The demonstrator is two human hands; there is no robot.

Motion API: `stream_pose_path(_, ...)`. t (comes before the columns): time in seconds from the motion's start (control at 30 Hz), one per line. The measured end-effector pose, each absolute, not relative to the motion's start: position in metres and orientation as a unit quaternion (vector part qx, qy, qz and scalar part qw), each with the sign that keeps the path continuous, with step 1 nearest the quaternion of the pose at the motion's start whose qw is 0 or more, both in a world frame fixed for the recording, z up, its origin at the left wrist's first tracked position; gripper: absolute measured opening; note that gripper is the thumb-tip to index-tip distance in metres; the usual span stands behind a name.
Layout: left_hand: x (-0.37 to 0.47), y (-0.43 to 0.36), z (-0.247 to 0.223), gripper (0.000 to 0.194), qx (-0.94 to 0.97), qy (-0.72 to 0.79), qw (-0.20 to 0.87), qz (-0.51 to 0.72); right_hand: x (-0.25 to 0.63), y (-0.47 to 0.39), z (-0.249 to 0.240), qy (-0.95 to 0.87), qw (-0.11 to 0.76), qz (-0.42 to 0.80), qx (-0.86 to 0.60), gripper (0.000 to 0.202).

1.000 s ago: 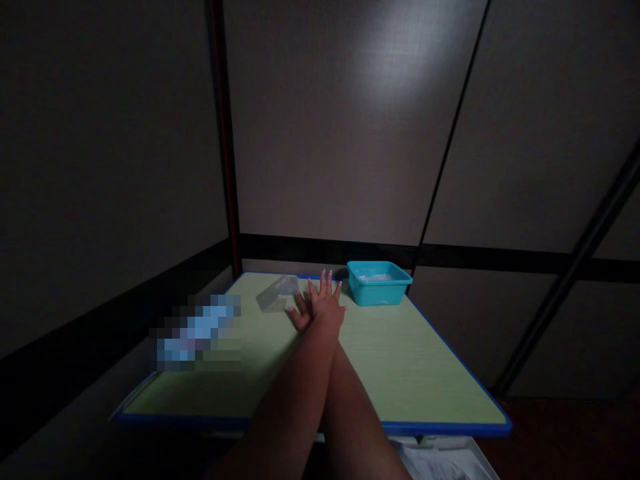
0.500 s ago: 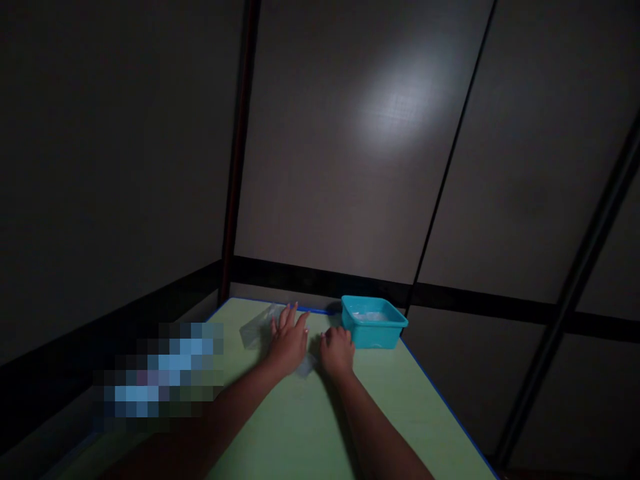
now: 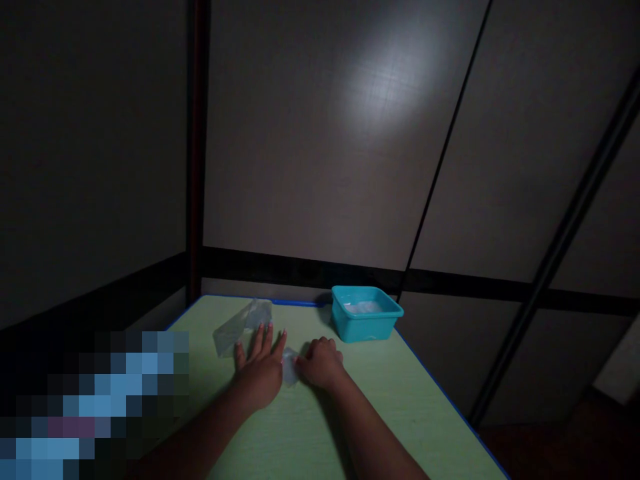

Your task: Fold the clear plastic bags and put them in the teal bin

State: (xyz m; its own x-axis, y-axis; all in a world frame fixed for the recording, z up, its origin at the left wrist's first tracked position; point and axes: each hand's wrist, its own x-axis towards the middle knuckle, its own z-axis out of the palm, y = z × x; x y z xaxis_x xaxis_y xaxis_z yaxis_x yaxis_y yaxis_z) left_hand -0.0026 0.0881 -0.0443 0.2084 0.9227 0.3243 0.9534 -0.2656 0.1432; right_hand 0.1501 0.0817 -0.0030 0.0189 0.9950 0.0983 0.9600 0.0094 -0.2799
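A thin, see-through plastic bag (image 3: 241, 327) lies on the pale green table (image 3: 300, 427). Spread out over its middle is my left hand (image 3: 263, 373), fingers apart and pointing away from me. The bag shows on both sides of that hand, one end to the far left and a small part to the right. My right hand (image 3: 324, 363) is closed, its fingers curled, with the thumb side at the bag's right-hand end. The fingertips' exact hold there is partly hidden.
A turquoise plastic basin (image 3: 367, 327) with something whitish and clear inside stands at the table's far right edge. Behind the table rise dark panelled walls (image 3: 310, 167). A blurred, pixelated patch (image 3: 115, 387) covers the left side.
The view has shifted slightly. My left hand has come down flatter and nearer, uncovering more of the bag's far end. My right hand has turned inward, its thumb now against the bag's right end.
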Motion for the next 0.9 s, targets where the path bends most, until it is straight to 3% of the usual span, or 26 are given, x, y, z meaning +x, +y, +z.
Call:
stream_pose_path(0.13, -0.004, 0.094, -0.046, 0.055, -0.783, -0.583, -0.003, -0.216, 0.15, 0.073, 0.0, -0.707, 0.131, 0.104, -0.687, 0.032)
stream_pose_path(0.23, -0.004, 0.1, -0.041, 0.053, -0.782, -0.518, -0.135, -0.319, 0.151, 0.067, 0.003, -0.707, 0.175, 0.141, -0.671, 0.023)
stream_pose_path(0.4, -0.004, 0.101, -0.027, 0.062, -0.65, -0.396, -0.45, -0.468, 0.155, 0.068, 0.006, -0.698, 0.345, 0.255, -0.573, 0.01)
stream_pose_path(0.5, -0.006, 0.094, -0.018, 0.055, -0.603, -0.328, -0.553, -0.472, 0.157, 0.075, 0.001, -0.673, 0.472, 0.326, -0.467, 0.015)
stream_pose_path(0.63, -0.006, 0.083, -0.009, 0.048, -0.576, -0.313, -0.616, -0.437, 0.158, 0.083, -0.006, -0.62, 0.555, 0.365, -0.418, 0.021)
stream_pose_path(0.9, -0.01, 0.077, 0.004, 0.043, -0.492, -0.388, -0.632, -0.455, 0.152, 0.084, -0.016, -0.53, 0.588, 0.454, -0.41, 0.03)
